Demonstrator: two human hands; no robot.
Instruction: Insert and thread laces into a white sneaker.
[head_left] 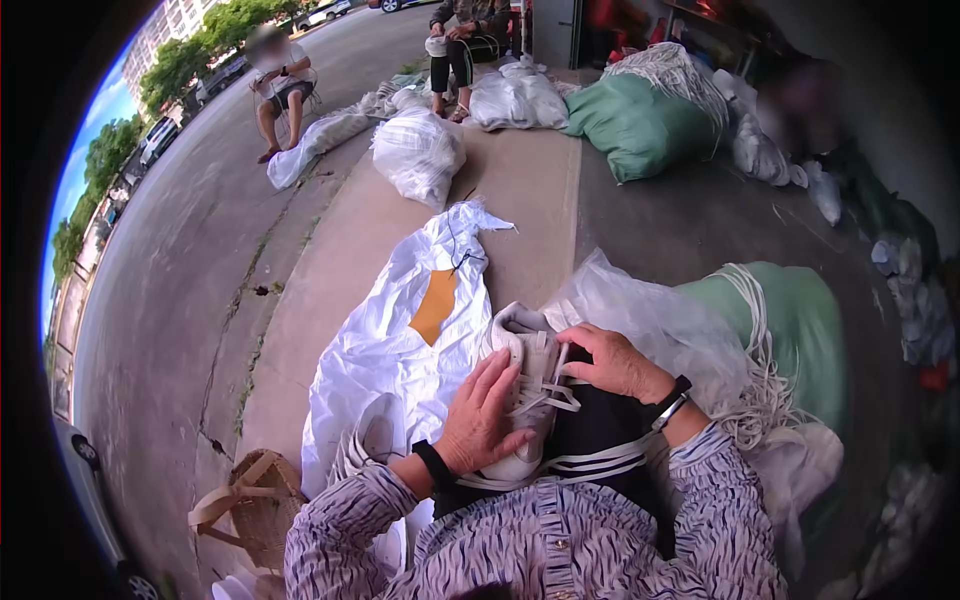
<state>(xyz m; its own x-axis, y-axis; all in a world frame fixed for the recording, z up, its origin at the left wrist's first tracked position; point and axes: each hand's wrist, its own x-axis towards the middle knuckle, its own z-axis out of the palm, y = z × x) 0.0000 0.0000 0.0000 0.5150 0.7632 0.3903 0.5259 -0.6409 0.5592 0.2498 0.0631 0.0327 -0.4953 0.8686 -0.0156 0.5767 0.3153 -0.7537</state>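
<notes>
A white lace-up sneaker [538, 352] rests on my lap, its opening pointing away from me and its toe toward me. My left hand [480, 415] holds its left side, with the fingers along the upper and the thumb across the front. At the right edge of the eyelets, my right hand [612, 362] has thumb and finger pinched on a white shoelace [562, 398]. Loops and ends of the lace hang over the sneaker's right side. Part of the pinch is hidden by the fingers.
A white sack [350, 350] with an orange piece [434, 308] spreads ahead-left; more shoes [376, 432] lie near it. A woven basket [262, 510] stands left. At right are clear plastic [650, 320], a green sack [800, 320] and bundled white laces [755, 400]. Two people sit farther off.
</notes>
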